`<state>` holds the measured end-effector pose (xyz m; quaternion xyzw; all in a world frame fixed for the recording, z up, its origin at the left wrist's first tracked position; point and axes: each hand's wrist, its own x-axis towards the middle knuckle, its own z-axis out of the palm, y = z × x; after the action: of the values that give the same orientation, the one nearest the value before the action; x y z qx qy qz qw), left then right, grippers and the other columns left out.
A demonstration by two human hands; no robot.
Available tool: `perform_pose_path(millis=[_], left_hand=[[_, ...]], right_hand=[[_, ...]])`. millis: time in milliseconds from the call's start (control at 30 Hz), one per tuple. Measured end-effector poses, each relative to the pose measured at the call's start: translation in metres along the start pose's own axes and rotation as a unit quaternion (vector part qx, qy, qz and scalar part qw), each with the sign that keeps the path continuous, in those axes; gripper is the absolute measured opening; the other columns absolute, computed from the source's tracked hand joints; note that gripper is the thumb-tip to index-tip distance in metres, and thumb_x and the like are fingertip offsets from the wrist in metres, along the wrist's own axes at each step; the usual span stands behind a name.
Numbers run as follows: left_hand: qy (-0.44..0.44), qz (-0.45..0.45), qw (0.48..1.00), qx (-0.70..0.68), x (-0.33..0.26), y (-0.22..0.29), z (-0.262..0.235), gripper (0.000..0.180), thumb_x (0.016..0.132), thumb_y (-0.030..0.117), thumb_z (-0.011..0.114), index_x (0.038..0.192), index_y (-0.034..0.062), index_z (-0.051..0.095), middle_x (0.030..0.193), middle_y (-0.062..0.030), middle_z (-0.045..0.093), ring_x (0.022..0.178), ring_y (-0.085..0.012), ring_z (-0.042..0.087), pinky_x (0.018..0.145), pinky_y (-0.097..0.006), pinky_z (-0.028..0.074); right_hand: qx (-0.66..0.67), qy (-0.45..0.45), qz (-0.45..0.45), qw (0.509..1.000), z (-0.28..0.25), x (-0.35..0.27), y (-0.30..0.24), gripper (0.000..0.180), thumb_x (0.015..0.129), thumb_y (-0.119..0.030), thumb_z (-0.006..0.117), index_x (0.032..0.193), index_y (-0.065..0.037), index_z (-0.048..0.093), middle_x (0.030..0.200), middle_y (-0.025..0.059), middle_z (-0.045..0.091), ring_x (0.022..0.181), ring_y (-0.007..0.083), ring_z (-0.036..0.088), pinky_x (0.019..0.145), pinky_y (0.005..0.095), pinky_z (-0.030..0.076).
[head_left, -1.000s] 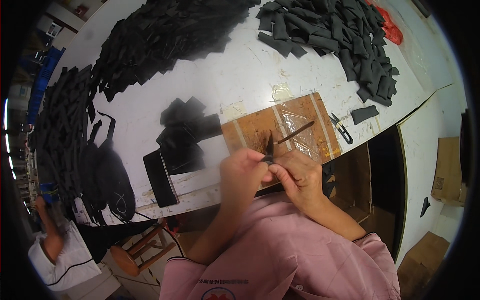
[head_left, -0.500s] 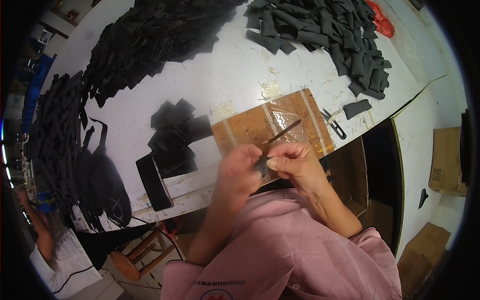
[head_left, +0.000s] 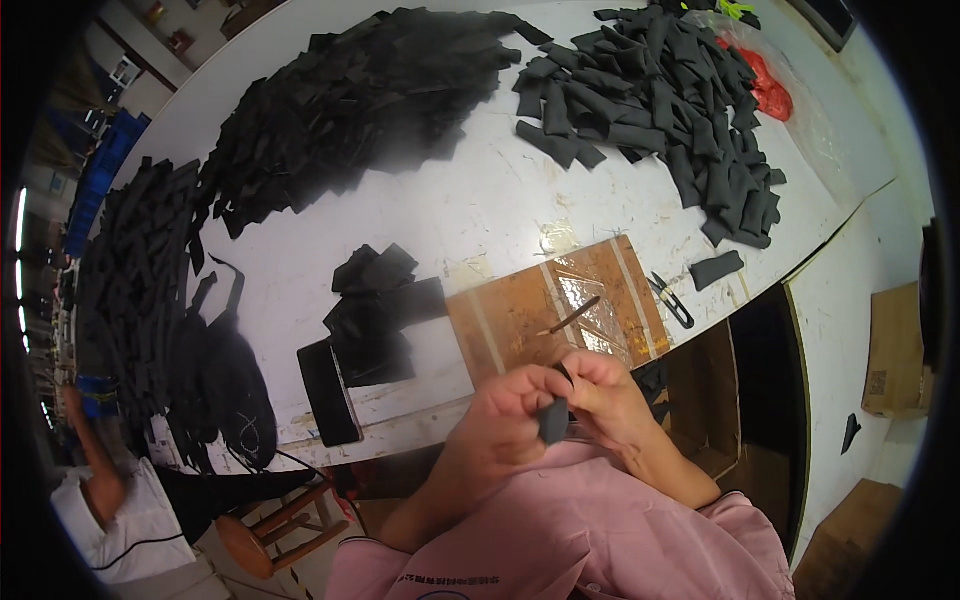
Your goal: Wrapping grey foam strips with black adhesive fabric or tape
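jutting lengthwise, the dark cloth point(head_left: 553, 424) points bodyward.

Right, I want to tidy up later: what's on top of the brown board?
On the brown board lie a slim brown stick, pale strips and shiny clear film. The left hand and right hand hide part of its near edge; what lies there can't be seen.

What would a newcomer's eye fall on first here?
Probably the heap of flat black pieces across the upper left of the white table, with a pile of dark grey, tube-like pieces at upper right. In front of the brown board, the left hand and right hand hold a small dark piece.
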<state>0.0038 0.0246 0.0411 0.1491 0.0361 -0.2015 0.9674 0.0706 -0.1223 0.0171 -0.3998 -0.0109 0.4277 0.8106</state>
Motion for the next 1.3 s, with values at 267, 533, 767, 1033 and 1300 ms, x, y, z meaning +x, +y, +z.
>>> perform_pose_path(millis=[267, 533, 767, 1033, 1300], left_hand=[[0.216, 0.362, 0.737, 0.528, 0.022, -0.029, 0.007, 0.016, 0.076, -0.004, 0.058, 0.092, -0.0021, 0.055, 0.081, -0.0067, 0.054, 0.057, -0.0075, 0.048, 0.050, -0.017, 0.038], [0.192, 0.369, 0.846, 0.332, 0.033, -0.019, 0.035, 0.014, 0.078, -0.004, 0.056, 0.089, -0.0026, 0.047, 0.084, -0.0132, 0.055, 0.059, -0.0084, 0.050, 0.047, -0.017, 0.040], [-0.135, 0.114, 0.984, -0.034, 0.050, 0.030, 0.063, 0.025, 0.082, -0.006, 0.041, 0.105, -0.0052, 0.034, 0.088, -0.0231, 0.054, 0.033, -0.0036, 0.034, 0.028, -0.018, 0.025], [0.064, 0.073, 0.987, -0.128, 0.065, 0.022, 0.001, 0.026, 0.084, 0.000, 0.034, 0.109, -0.0017, 0.040, 0.068, -0.0079, 0.056, 0.029, -0.0051, 0.029, 0.030, -0.019, 0.023], [0.116, 0.226, 0.948, 0.193, 0.058, 0.018, 0.040, 0.026, 0.082, -0.005, 0.040, 0.108, -0.0020, 0.040, 0.074, -0.0083, 0.054, 0.032, -0.0033, 0.030, 0.030, -0.018, 0.024]], right_hand=[[-0.273, -0.009, -0.307, 0.911, 0.011, 0.003, -0.027, 0.008, 0.080, -0.006, 0.053, 0.074, -0.001, 0.052, 0.083, 0.0084, 0.052, 0.075, 0.0147, 0.052, 0.064, 0.0246, 0.042], [-0.478, 0.089, -0.321, 0.813, 0.038, -0.008, -0.059, 0.009, 0.079, -0.007, 0.053, 0.075, 0.001, 0.052, 0.071, 0.0100, 0.051, 0.061, 0.0193, 0.050, 0.055, 0.0256, 0.040], [-0.310, -0.017, -0.193, 0.931, 0.057, -0.011, -0.107, 0.019, 0.086, -0.018, 0.049, 0.077, -0.002, 0.049, 0.065, -0.0030, 0.046, 0.063, 0.0037, 0.041, 0.053, 0.0196, 0.035], [-0.192, -0.009, -0.043, 0.980, -0.004, 0.029, -0.070, 0.027, 0.083, -0.030, 0.055, 0.073, -0.006, 0.051, 0.063, -0.0036, 0.044, 0.054, 0.0050, 0.039, 0.047, 0.0183, 0.032], [-0.229, -0.099, -0.036, 0.968, 0.002, 0.042, -0.088, 0.019, 0.086, -0.025, 0.050, 0.079, -0.008, 0.054, 0.066, -0.0058, 0.047, 0.057, 0.0027, 0.039, 0.050, 0.0174, 0.031]])
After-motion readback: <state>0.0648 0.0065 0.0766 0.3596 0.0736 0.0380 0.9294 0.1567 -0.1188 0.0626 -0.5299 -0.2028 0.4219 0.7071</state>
